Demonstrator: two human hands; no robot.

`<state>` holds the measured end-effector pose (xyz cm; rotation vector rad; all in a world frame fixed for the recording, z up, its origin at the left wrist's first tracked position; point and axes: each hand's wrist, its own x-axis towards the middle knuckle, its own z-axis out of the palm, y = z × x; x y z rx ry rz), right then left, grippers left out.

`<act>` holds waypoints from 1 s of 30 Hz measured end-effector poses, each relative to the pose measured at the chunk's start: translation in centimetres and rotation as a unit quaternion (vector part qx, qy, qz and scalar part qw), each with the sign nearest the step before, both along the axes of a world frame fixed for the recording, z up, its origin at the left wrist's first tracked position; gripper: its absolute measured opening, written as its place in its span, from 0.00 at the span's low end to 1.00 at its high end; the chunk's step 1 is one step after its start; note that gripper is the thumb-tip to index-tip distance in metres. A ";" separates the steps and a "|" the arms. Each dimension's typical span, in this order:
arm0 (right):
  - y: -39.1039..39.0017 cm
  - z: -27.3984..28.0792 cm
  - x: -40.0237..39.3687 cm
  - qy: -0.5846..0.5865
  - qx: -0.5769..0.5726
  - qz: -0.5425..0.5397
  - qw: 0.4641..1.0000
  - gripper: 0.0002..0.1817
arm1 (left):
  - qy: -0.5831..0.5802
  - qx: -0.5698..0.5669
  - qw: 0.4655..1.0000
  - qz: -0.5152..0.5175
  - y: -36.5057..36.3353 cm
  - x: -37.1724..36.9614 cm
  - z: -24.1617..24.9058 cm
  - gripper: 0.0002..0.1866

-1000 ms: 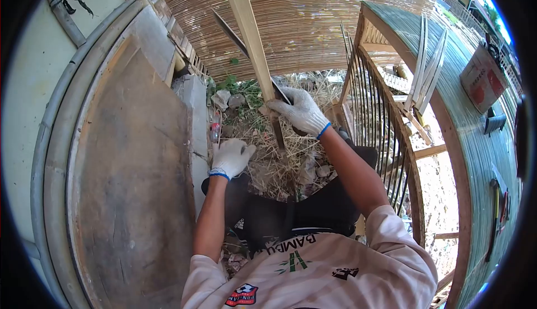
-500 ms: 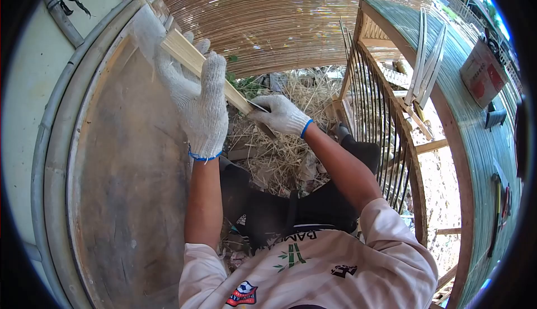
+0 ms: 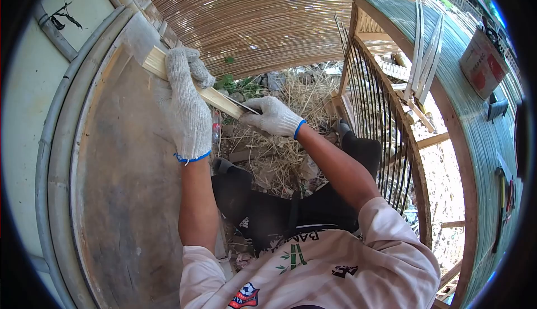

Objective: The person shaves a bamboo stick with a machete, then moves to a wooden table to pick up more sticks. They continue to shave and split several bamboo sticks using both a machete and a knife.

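Note:
A pale split bamboo strip (image 3: 222,102) slants down from upper left to right, between my two hands. My left hand (image 3: 188,99), in a white knit glove with a blue cuff, is closed around the strip near its upper end. My right hand (image 3: 275,117), gloved the same way, is closed at the strip's lower end. From its fingers a thin dark knife blade (image 3: 237,104) sticks out, lying against the strip. The knife's handle is hidden inside the glove.
A worn brown board (image 3: 134,197) stands at my left beside bamboo poles. Straw and scraps (image 3: 279,163) cover the ground between my legs. To the right are a slatted wooden frame (image 3: 386,118) and a green-topped bench (image 3: 481,141) with bamboo strips, a box (image 3: 483,65) and tools.
My left hand was open behind the strip with its thumb raised; now its fingers are wrapped around it. The strip and both hands have shifted slightly to the left and down.

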<state>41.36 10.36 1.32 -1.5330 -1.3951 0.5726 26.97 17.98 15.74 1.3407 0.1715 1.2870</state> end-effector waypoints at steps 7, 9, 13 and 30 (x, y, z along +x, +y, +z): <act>-2.0 -0.8 -0.1 0.087 -0.024 -0.112 0.990 0.21 | 0.119 0.092 0.980 0.127 2.9 -1.0 -1.2 0.15; -2.7 -4.4 -0.5 0.141 -0.047 -0.179 0.973 0.24 | 0.122 0.057 0.987 0.083 5.0 -2.0 -1.4 0.15; -7.0 -4.7 -3.4 0.204 -0.134 -0.184 0.952 0.28 | 0.236 0.303 0.900 0.205 4.1 -1.6 0.5 0.12; -8.2 -2.7 -8.6 0.214 -0.051 -0.060 0.974 0.13 | -0.100 0.100 0.985 0.101 0.8 1.8 0.3 0.26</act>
